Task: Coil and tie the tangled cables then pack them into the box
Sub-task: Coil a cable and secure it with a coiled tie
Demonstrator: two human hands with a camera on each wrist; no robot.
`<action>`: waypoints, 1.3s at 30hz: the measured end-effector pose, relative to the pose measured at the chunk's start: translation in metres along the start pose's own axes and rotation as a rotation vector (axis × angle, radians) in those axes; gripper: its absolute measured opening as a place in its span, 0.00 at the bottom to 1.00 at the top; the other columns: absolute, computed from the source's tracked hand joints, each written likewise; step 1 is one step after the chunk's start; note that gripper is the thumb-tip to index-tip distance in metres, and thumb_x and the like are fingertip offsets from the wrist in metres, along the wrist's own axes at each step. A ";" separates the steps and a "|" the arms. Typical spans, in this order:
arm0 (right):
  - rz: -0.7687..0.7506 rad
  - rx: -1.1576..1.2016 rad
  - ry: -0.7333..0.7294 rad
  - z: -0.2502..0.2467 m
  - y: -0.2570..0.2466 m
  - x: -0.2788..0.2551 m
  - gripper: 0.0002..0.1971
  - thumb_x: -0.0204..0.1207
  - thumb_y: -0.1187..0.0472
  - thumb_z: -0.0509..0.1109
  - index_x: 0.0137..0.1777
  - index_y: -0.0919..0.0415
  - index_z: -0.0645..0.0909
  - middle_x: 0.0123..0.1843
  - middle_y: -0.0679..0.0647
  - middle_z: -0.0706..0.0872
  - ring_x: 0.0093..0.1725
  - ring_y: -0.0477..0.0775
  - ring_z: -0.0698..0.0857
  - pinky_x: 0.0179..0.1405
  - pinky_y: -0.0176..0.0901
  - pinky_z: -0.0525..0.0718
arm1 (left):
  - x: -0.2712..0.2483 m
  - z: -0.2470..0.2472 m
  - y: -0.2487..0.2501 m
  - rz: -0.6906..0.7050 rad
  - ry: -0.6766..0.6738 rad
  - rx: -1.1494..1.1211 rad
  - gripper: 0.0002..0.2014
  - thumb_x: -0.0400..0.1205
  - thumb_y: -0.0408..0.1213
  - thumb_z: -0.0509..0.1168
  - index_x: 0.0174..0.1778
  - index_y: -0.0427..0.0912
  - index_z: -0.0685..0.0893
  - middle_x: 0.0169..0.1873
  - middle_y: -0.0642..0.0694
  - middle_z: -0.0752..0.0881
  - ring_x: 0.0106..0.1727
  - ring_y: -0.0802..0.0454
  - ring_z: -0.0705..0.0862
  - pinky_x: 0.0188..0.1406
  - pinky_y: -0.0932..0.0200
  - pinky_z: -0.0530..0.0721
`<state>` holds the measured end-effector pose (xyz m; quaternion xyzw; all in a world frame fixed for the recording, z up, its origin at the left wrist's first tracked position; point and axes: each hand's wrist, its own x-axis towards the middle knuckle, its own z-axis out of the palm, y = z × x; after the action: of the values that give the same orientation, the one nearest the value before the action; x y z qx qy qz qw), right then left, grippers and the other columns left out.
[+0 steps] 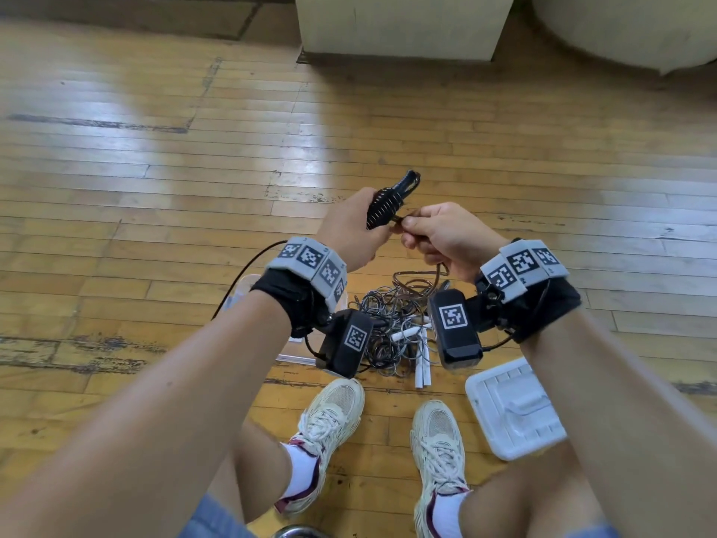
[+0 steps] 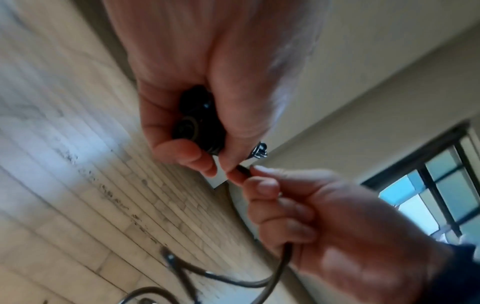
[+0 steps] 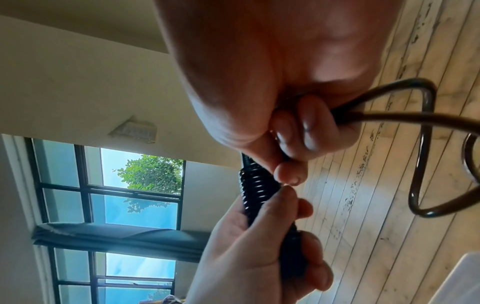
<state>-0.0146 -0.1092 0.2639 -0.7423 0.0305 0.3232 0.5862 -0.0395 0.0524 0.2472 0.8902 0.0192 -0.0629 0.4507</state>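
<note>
Cable [image 1: 388,205], black and wound into a tight bundle, sits in the left hand [image 1: 351,231], whose fingers and thumb curl round its lower part. Its upper end projects past the fingers. Directly beside this grip, the right hand [image 1: 446,236] pinches the free tail [image 3: 389,117] of the same cable between thumb and forefinger; the other fingers curl round it. The fingertips of both hands nearly touch. Below the right hand the tail hangs in loose brown loops toward the pile [image 1: 392,332] of tangled cables on the floor [image 1: 155,168]. Left of the pile lies a clear box [image 1: 248,289]; right of it, a white lid [image 1: 512,409]. Two shoes [image 1: 438,440] stand below the pile.
</note>
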 end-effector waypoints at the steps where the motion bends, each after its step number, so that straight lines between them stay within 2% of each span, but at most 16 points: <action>1: 0.001 0.022 0.009 0.002 -0.001 0.000 0.10 0.88 0.65 0.60 0.55 0.70 0.81 0.31 0.52 0.79 0.20 0.41 0.68 0.15 0.30 0.64 | 0.000 0.002 0.000 0.038 0.021 0.118 0.16 0.83 0.36 0.67 0.67 0.44 0.77 0.47 0.43 0.87 0.39 0.45 0.85 0.36 0.50 0.85; 3: -0.002 0.077 0.018 0.005 -0.004 0.000 0.09 0.89 0.66 0.59 0.53 0.70 0.79 0.30 0.52 0.78 0.19 0.40 0.67 0.14 0.30 0.62 | 0.001 0.004 0.000 0.087 0.077 0.361 0.15 0.85 0.37 0.63 0.68 0.44 0.74 0.45 0.44 0.86 0.43 0.41 0.84 0.40 0.49 0.82; 5: 0.002 0.132 0.003 0.008 -0.007 0.000 0.08 0.88 0.65 0.58 0.51 0.67 0.76 0.30 0.52 0.75 0.20 0.41 0.64 0.16 0.31 0.58 | 0.001 0.008 0.001 0.096 0.137 0.536 0.13 0.86 0.37 0.60 0.66 0.45 0.70 0.42 0.43 0.84 0.41 0.39 0.82 0.36 0.49 0.77; 9: 0.014 0.173 0.036 0.011 -0.004 0.003 0.15 0.86 0.49 0.64 0.48 0.62 0.77 0.30 0.50 0.76 0.23 0.43 0.64 0.17 0.32 0.58 | -0.002 0.015 0.000 0.106 0.124 0.668 0.18 0.87 0.38 0.58 0.73 0.47 0.66 0.52 0.39 0.85 0.47 0.36 0.84 0.40 0.49 0.75; 12: 0.003 0.141 0.134 0.010 0.002 0.008 0.18 0.86 0.45 0.64 0.47 0.62 0.77 0.29 0.51 0.75 0.22 0.43 0.65 0.15 0.32 0.60 | -0.005 0.020 0.001 0.130 -0.004 0.484 0.24 0.86 0.40 0.58 0.78 0.48 0.61 0.56 0.38 0.81 0.49 0.35 0.83 0.43 0.50 0.74; 16: -0.020 0.130 0.149 0.001 0.007 0.011 0.18 0.88 0.48 0.61 0.42 0.60 0.76 0.27 0.49 0.74 0.19 0.42 0.65 0.14 0.32 0.62 | -0.003 0.014 0.003 0.152 -0.104 0.148 0.18 0.88 0.39 0.60 0.73 0.50 0.68 0.49 0.44 0.81 0.44 0.44 0.82 0.39 0.52 0.76; 18: -0.041 0.109 0.106 -0.003 0.005 0.008 0.19 0.89 0.46 0.59 0.44 0.60 0.77 0.26 0.48 0.74 0.21 0.42 0.66 0.16 0.31 0.64 | -0.001 0.005 0.004 0.080 -0.124 -0.058 0.19 0.85 0.38 0.67 0.71 0.48 0.71 0.46 0.46 0.84 0.38 0.49 0.84 0.38 0.52 0.85; 20: -0.073 0.109 0.050 -0.004 0.002 0.004 0.20 0.89 0.46 0.58 0.49 0.64 0.78 0.26 0.48 0.74 0.23 0.44 0.66 0.20 0.33 0.63 | 0.001 -0.003 0.006 -0.058 -0.183 -0.312 0.24 0.81 0.37 0.73 0.70 0.46 0.71 0.47 0.41 0.86 0.34 0.49 0.85 0.33 0.50 0.89; 22: -0.096 0.118 0.007 -0.005 0.001 0.001 0.21 0.89 0.47 0.57 0.51 0.66 0.78 0.26 0.49 0.74 0.25 0.45 0.65 0.23 0.35 0.62 | 0.001 -0.005 0.007 -0.117 -0.208 -0.398 0.25 0.80 0.38 0.75 0.71 0.45 0.73 0.43 0.41 0.86 0.30 0.50 0.84 0.25 0.55 0.84; 25: -0.090 0.153 -0.021 -0.007 0.000 -0.002 0.22 0.89 0.46 0.58 0.53 0.68 0.78 0.29 0.50 0.75 0.25 0.45 0.65 0.25 0.37 0.62 | 0.000 0.000 0.007 -0.053 -0.153 -0.378 0.21 0.81 0.38 0.73 0.69 0.42 0.77 0.37 0.44 0.84 0.26 0.52 0.79 0.18 0.60 0.75; 27: -0.070 0.193 -0.032 -0.007 0.000 -0.003 0.21 0.89 0.47 0.58 0.56 0.67 0.77 0.31 0.51 0.76 0.24 0.43 0.65 0.24 0.36 0.62 | 0.002 0.002 0.005 -0.030 -0.087 -0.333 0.21 0.81 0.39 0.73 0.68 0.41 0.78 0.36 0.45 0.83 0.25 0.54 0.78 0.18 0.60 0.74; 29: -0.057 0.172 -0.063 -0.006 0.000 -0.004 0.16 0.90 0.51 0.59 0.51 0.64 0.78 0.32 0.51 0.76 0.24 0.42 0.65 0.22 0.34 0.61 | 0.005 0.001 0.004 -0.022 -0.003 -0.237 0.21 0.80 0.42 0.74 0.67 0.42 0.79 0.38 0.48 0.84 0.28 0.55 0.79 0.22 0.61 0.75; 31: -0.045 0.097 -0.072 -0.007 -0.001 -0.005 0.12 0.90 0.57 0.59 0.49 0.62 0.79 0.30 0.49 0.76 0.23 0.42 0.66 0.20 0.32 0.62 | 0.007 -0.003 0.000 0.000 0.068 -0.099 0.20 0.80 0.45 0.74 0.66 0.44 0.80 0.44 0.51 0.86 0.38 0.54 0.82 0.33 0.60 0.79; 34: -0.018 0.063 -0.054 -0.008 -0.001 -0.005 0.12 0.90 0.61 0.57 0.50 0.65 0.79 0.29 0.49 0.76 0.22 0.42 0.66 0.18 0.31 0.62 | 0.002 -0.005 -0.005 0.053 0.096 0.112 0.19 0.81 0.45 0.72 0.67 0.49 0.78 0.50 0.50 0.87 0.49 0.49 0.84 0.50 0.51 0.85; 36: -0.001 0.087 -0.037 -0.005 -0.001 -0.004 0.13 0.91 0.62 0.55 0.50 0.66 0.79 0.29 0.50 0.75 0.22 0.42 0.65 0.17 0.31 0.61 | -0.002 -0.002 -0.004 0.088 0.136 0.281 0.21 0.82 0.45 0.70 0.70 0.51 0.75 0.51 0.48 0.87 0.49 0.45 0.85 0.48 0.48 0.85; 39: 0.022 0.175 -0.033 0.001 -0.004 -0.002 0.13 0.90 0.62 0.55 0.50 0.66 0.78 0.28 0.49 0.73 0.22 0.42 0.63 0.16 0.31 0.59 | -0.003 0.004 -0.001 0.157 0.226 0.520 0.21 0.83 0.43 0.68 0.71 0.49 0.72 0.48 0.47 0.87 0.45 0.42 0.84 0.39 0.51 0.79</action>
<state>-0.0152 -0.1082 0.2679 -0.6825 0.0572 0.3380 0.6455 -0.0432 0.0497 0.2449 0.9759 -0.0166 0.0690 0.2062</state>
